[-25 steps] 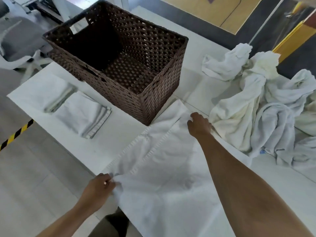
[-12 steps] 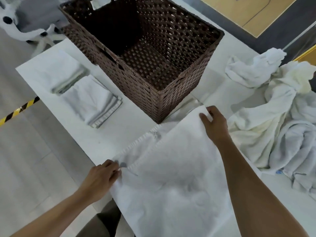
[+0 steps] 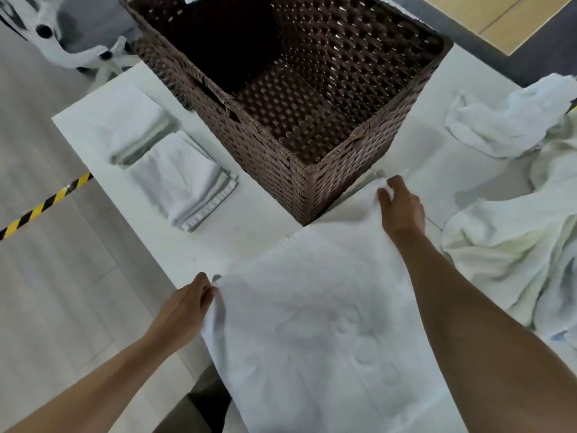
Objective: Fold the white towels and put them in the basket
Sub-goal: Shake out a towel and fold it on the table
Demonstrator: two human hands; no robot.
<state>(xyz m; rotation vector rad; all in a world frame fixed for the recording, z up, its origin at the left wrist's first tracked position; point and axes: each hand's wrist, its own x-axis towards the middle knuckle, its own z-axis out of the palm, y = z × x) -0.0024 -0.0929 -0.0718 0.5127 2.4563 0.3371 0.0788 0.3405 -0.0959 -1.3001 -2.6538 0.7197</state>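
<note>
I note left hand [image 3: 187, 307] and right hand [image 3: 402, 210] each pinching a corner of the towel [image 3: 312, 323] beside the basket [image 3: 268, 170]; an uneven pull likely skews the fold or snags the wicker.

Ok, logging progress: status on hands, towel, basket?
Left hand pinches towel, left corner; right hand grips right corner. Towel spread on table. Basket: no towels visible inside, path clear.

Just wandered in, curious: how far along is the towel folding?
Two folded towels lie on the table beside the wicker basket, which shows none inside. The left hand and right hand pinch corners of a spread towel. Remaining: the crumpled pile, then loading the basket.
</note>
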